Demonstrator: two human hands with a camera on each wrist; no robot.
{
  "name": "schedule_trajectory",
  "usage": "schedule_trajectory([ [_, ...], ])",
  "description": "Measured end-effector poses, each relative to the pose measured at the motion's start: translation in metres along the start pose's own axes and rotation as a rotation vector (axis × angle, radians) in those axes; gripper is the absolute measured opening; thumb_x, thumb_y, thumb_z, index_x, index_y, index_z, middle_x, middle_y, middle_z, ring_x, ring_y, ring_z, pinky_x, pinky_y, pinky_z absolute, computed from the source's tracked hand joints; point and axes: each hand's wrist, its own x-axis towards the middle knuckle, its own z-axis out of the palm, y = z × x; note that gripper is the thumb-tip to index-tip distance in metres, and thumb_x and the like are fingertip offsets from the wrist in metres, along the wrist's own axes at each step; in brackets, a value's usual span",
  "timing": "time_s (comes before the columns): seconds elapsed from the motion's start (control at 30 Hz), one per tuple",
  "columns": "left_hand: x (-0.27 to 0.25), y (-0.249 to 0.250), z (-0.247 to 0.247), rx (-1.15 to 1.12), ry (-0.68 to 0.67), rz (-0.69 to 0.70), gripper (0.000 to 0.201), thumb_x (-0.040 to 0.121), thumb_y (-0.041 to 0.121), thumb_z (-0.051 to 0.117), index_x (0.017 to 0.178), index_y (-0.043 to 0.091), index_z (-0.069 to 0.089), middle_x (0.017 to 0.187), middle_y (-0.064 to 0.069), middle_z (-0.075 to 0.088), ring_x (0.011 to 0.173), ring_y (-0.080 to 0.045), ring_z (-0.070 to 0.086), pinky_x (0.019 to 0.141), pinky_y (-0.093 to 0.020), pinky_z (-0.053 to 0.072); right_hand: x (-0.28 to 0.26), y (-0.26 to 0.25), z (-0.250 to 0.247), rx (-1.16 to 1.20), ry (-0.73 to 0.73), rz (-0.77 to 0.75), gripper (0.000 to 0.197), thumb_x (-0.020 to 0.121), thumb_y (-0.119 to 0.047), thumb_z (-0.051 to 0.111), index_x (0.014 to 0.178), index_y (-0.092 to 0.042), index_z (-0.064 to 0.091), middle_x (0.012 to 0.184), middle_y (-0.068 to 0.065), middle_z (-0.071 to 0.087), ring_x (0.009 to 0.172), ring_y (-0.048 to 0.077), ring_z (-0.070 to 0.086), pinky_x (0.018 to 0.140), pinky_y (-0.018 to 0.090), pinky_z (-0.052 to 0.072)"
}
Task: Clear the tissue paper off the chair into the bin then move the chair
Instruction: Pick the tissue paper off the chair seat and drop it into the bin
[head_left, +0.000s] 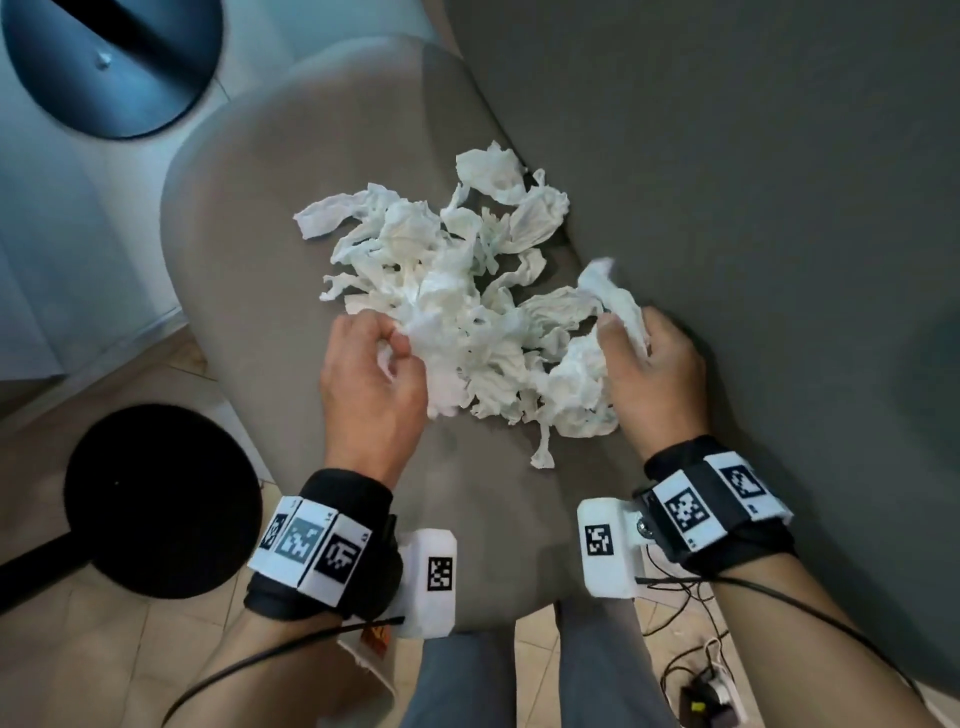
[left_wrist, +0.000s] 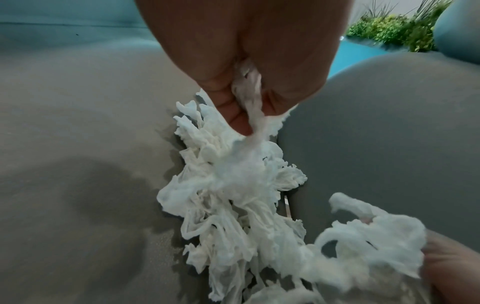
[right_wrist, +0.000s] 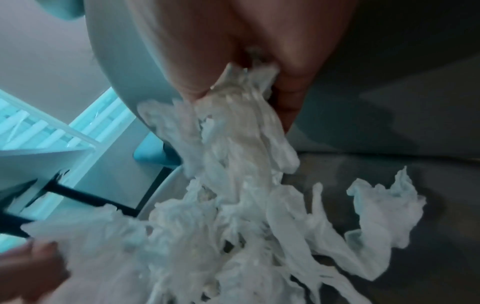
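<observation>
The tissue paper (head_left: 457, 306) lies as one loose, crumpled heap on the seat of the chair (head_left: 249, 218), w/ its far edge up against the darker backrest. The left hand (head_left: 371, 374) is on the near-left side of the heap, fingers curled round a wad of it. The right hand (head_left: 649, 369) is on the near-right side, clutching another clump w/ a tuft sticking up past the fingers. Working from both flanks probably lets the person squeeze the scattered shreds into one bundle, since tissue this light and torn would likely shed bits if lifted one-handed. Several strands at the far side and one tail toward the seat front lie outside either grasp. A dark round object (head_left: 109, 62) stands on the floor beyond the seat, top left; it may be the bin, but that can't be told for sure. So clearing is at the gathering stage, nothing binned yet, chair not yet moved.

Head view gives the whole layout: heap outline, both hands, floor items incl. a black round base (head_left: 161, 499). The left wrist view shows what it can't: tissue drawn tight between the left hand's fingers (left_wrist: 233, 115), plus greenery (left_wrist: 389, 30) beyond the chair. The right wrist view, blurred, shows tissue trailing out of the right hand's closed fist.
</observation>
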Motion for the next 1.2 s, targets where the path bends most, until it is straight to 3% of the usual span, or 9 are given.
schedule_trajectory([
  [0.07,-0.002,0.001,-0.001,-0.023,-0.01,-0.022,0.027,0.083,-0.006,0.047,0.09,0.018,0.055,0.087,0.005,0.056,0.07,0.002,0.048,0.06,-0.007,0.035,0.002,0.0,-0.004,0.049,-0.007,0.024,0.011,0.084,-0.016,0.056,0.09,-0.023,0.063,0.077,-0.011,0.064,0.069,0.015,0.059,0.067,0.03,0.049],
  [0.2,-0.008,0.004,-0.002,-0.066,-0.044,-0.083,0.03,0.084,-0.004,0.039,0.073,0.023,0.048,0.059,0.005,0.039,0.051,-0.009,0.035,0.046,-0.019,0.029,-0.003,0.003,-0.005,0.08,-0.067,0.021,0.044,0.073,-0.004,0.049,0.089,-0.041,0.066,0.099,-0.002,0.064,0.082,0.023,0.065,0.076,0.038,0.057],
  [0.33,-0.014,-0.002,0.005,-0.009,-0.086,-0.117,0.033,0.091,0.03,0.053,0.069,0.009,0.041,0.064,0.004,0.039,0.057,-0.014,0.034,0.053,-0.03,0.03,-0.012,0.008,0.002,0.111,-0.187,0.014,0.043,0.077,0.004,0.044,0.079,-0.033,0.066,0.091,0.0,0.061,0.068,0.004,0.054,0.064,0.023,0.044],
  [0.43,-0.017,-0.014,0.016,0.183,-0.161,-0.113,0.043,0.089,0.049,0.06,0.075,0.008,0.06,0.077,-0.002,0.058,0.072,-0.021,0.054,0.067,-0.036,0.046,-0.016,0.02,0.012,0.023,-0.233,0.065,0.017,0.083,-0.024,0.055,0.096,-0.029,0.065,0.081,-0.007,0.068,0.065,0.006,0.058,0.06,0.036,0.052],
  [0.53,-0.019,-0.027,0.03,0.27,-0.24,-0.19,0.034,0.087,0.051,0.06,0.085,0.017,0.065,0.084,0.0,0.062,0.081,-0.024,0.06,0.072,-0.037,0.049,-0.021,0.04,0.023,-0.239,-0.315,0.1,0.043,0.076,-0.055,0.06,0.116,-0.04,0.052,0.118,-0.011,0.063,0.106,0.014,0.06,0.091,0.041,0.052],
  [0.6,-0.02,-0.032,0.037,0.309,-0.263,-0.26,0.037,0.086,0.055,0.06,0.099,0.021,0.055,0.088,0.003,0.062,0.079,-0.024,0.058,0.069,-0.035,0.044,-0.025,0.049,0.029,-0.343,-0.334,0.119,0.05,0.076,-0.058,0.063,0.121,-0.041,0.05,0.127,-0.007,0.058,0.114,0.02,0.055,0.095,0.038,0.047],
  [0.8,-0.02,-0.05,0.045,0.327,-0.208,-0.369,0.044,0.089,0.046,0.058,0.123,0.023,0.043,0.098,-0.002,0.06,0.085,-0.03,0.056,0.076,-0.036,0.044,-0.028,0.072,0.032,-0.491,-0.284,0.057,0.009,0.079,-0.031,0.057,0.084,-0.024,0.057,0.101,0.002,0.062,0.088,0.031,0.058,0.076,0.041,0.051],
  [1.0,-0.024,-0.057,0.033,0.228,-0.159,-0.422,0.024,0.09,0.035,0.054,0.085,0.011,0.055,0.086,-0.006,0.06,0.082,-0.029,0.051,0.073,-0.032,0.037,-0.025,0.063,0.011,-0.264,-0.214,0.089,0.014,0.076,-0.003,0.059,0.071,-0.016,0.061,0.072,0.001,0.063,0.068,0.024,0.057,0.055,0.025,0.037],
  [1.2,-0.044,-0.075,0.015,0.011,-0.006,-0.484,0.009,0.083,0.023,0.058,0.082,0.019,0.066,0.079,-0.002,0.071,0.081,-0.026,0.067,0.081,-0.043,0.056,-0.025,0.05,-0.005,-0.146,-0.158,0.115,0.022,0.077,0.001,0.057,0.071,-0.02,0.059,0.078,0.002,0.062,0.064,0.016,0.052,0.055,0.023,0.036],
])
